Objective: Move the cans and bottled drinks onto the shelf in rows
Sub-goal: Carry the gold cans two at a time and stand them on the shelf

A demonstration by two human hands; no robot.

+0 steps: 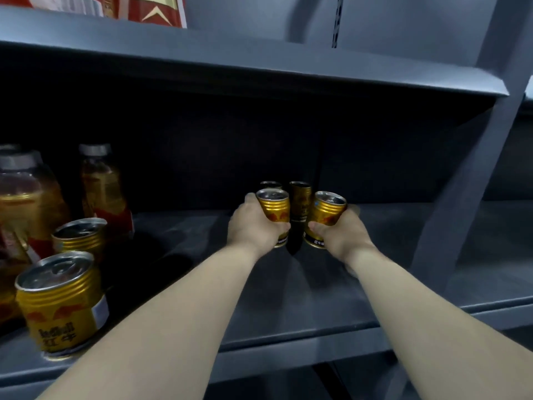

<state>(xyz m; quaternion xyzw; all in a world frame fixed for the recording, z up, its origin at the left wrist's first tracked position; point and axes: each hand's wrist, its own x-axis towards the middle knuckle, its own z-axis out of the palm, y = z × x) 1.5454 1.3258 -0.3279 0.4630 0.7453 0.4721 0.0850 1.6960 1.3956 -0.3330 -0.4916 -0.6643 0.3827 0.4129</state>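
Head view is showing the left hand (253, 226) gripping one gold can (275, 210) and the right hand (339, 233) gripping another gold can (323, 216), deep on the grey shelf (317, 298) toward its back edge.

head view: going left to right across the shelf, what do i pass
front gold can → grey-capped bottle → left hand → left-held gold can → shadowed can → right-held gold can → right hand → shelf upright
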